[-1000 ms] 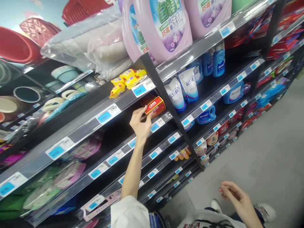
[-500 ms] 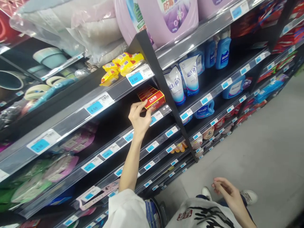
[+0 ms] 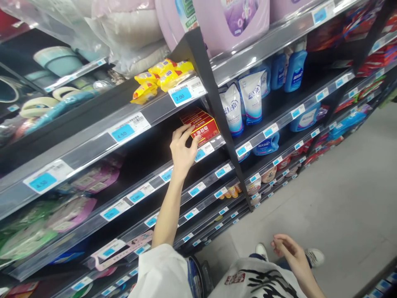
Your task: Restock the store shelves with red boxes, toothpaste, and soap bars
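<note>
My left hand (image 3: pixel 182 150) reaches into a dark shelf bay and is closed around the left end of a red-and-gold soap box (image 3: pixel 205 131). Its thumb is at the box's front and the fingers are at its upper left edge. More red boxes (image 3: pixel 194 115) stand in a row behind it; their far ends are in shadow. Low on the right, my right hand (image 3: pixel 287 247) hangs over the floor by my white shirt, fingers loosely curled and apart, nothing visible in it.
Yellow packets (image 3: pixel 164 74) lie on the shelf above, beside a black upright divider (image 3: pixel 214 91). White-and-blue pouches (image 3: pixel 252 97) and blue bottles (image 3: pixel 295 70) stand right of it. Large purple jugs (image 3: pixel 235 25) are higher up. The grey floor (image 3: pixel 335 198) extends right.
The view has shifted slightly. My left hand stays at the soap box, which now lines up more evenly with the row behind it. My right hand keeps nearly the same pose.
</note>
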Tool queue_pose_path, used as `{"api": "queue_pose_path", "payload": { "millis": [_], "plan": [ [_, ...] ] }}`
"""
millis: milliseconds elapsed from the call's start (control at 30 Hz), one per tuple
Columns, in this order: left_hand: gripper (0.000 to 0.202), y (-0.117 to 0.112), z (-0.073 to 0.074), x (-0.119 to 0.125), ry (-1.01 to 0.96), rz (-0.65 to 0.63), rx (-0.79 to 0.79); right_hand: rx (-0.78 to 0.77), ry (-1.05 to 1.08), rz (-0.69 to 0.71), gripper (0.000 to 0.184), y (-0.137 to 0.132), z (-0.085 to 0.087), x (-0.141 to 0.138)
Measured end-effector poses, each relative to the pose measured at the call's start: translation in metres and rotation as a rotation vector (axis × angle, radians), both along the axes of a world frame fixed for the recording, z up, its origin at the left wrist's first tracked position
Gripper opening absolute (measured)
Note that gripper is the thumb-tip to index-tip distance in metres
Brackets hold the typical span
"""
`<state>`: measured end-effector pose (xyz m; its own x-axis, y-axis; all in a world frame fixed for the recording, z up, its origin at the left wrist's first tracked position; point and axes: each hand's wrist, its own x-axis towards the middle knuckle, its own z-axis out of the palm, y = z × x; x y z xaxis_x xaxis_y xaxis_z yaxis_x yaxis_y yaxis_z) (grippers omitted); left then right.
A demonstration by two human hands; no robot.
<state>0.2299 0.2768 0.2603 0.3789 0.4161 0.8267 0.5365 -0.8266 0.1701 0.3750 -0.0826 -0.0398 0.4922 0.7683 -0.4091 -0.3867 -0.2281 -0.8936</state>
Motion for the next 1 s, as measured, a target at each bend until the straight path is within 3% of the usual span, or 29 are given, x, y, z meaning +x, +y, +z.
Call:
{"api": "queue_pose_path", "payload": {
  "millis": [367, 633, 733, 800, 867, 933, 1000],
  "plan": [
    [0.034, 0.000, -0.004, 0.001, -0.016, 0.012, 0.021, -0.021, 0.002, 0.027, 0.055, -0.004, -0.036, -0.002],
    [0.030, 0.001, -0.003, 0.005, -0.007, 0.037, 0.042, -0.040, 0.021, 0.081, 0.060, 0.000, -0.028, 0.004],
    [0.030, -0.005, -0.005, 0.006, -0.045, 0.026, 0.145, -0.028, 0.040, 0.134, 0.063, 0.006, -0.023, 0.011],
    [0.027, -0.023, -0.022, 0.001, -0.088, 0.025, 0.248, -0.028, 0.039, 0.176, 0.065, 0.010, -0.018, 0.020],
    [0.021, -0.060, -0.061, -0.007, -0.085, 0.027, 0.234, -0.046, 0.039, 0.228, 0.066, 0.012, -0.013, 0.031],
    [0.019, -0.115, -0.118, -0.013, 0.015, 0.047, -0.006, -0.060, 0.040, 0.297, 0.067, 0.013, -0.010, 0.045],
    [0.028, -0.178, -0.180, -0.013, 0.365, 0.095, -0.492, -0.055, 0.035, 0.375, 0.067, 0.012, -0.012, 0.059]
  ]
}}
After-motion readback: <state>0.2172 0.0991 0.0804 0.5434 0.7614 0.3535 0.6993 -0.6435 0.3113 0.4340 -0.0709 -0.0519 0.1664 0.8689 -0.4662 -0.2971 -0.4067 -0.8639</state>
